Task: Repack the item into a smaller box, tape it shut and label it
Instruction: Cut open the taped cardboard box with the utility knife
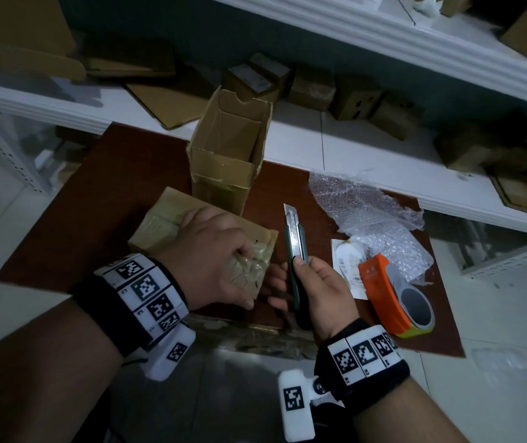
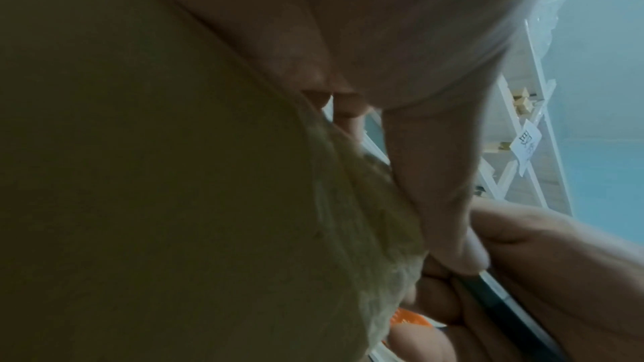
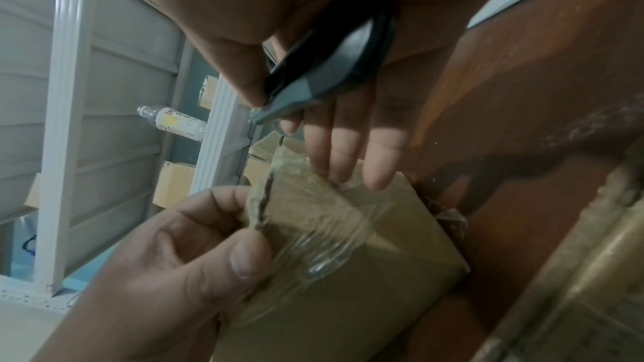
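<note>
From my head, the taped box [image 1: 172, 219] lies flat on the brown board [image 1: 96, 203], near its front edge, its cardboard wrapped in wrinkled clear tape. My left hand [image 1: 211, 257] curls over its near end, fingers gripping the taped corner. My right hand [image 1: 316, 289] is closed round the knife [image 1: 295, 251], thumb on the slider, steel blade out and pointing away. 1 open box [image 1: 227, 155] stands upright behind. Bubble wrap [image 1: 367, 215], a label [image 1: 347, 266] and an orange tape dispenser [image 1: 393, 298] lie to the right.

From my left wrist, the box [image 2: 156, 175] is a blurred tan face against my palm.

From my right wrist, my left thumb and fingers pinch a lifted, crinkled tape edge on the box [image 3: 348, 285], while 3 right fingers [image 3: 348, 153] stretch straight to its top and the knife [image 3: 334, 70] sits under my thumb.
</note>
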### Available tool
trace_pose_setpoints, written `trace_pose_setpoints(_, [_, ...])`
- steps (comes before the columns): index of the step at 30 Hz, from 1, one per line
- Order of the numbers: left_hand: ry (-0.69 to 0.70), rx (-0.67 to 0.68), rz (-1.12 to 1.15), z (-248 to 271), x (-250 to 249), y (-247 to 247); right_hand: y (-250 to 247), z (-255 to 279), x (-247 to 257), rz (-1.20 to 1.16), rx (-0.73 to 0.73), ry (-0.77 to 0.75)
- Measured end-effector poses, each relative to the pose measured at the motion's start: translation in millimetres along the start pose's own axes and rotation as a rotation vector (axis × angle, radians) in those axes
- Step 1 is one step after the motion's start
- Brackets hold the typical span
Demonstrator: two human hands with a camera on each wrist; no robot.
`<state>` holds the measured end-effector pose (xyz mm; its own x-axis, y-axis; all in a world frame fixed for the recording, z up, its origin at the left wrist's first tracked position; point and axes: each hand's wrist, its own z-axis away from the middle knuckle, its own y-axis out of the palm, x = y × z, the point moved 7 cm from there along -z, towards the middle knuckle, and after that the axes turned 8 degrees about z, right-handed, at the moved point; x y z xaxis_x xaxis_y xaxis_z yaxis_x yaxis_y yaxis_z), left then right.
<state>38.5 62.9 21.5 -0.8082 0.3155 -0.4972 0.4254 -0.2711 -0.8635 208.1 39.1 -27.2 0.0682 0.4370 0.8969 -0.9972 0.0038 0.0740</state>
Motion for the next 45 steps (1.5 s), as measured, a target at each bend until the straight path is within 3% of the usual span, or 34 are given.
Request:
trace_pose_setpoints(7, [0.024, 0.003, -0.003, 3, 0, -1, 2, 4, -1, 0.096, 0.04, -0.02])
trace_pose_setpoints(16, [-0.009, -0.033, 0.079, -3, 6, -4, -32, 9, 16, 0.689, -0.063, -0.185])
trace_pose_setpoints(22, [-0.01, -0.066, 0.092, -3, 5, -4, -36, 14, 19, 0.936, -0.011, -0.2])
trace_pose_setpoints(41, [-0.003, -0.055, 0.118, 1, 7, 0, -33, 15, 22, 1.037, 0.02, -0.161])
trace_pose_setpoints(45, [0.001, -0.136, 0.165, 2, 2, -7, -28, 13, 19, 1.049, 0.043, -0.156])
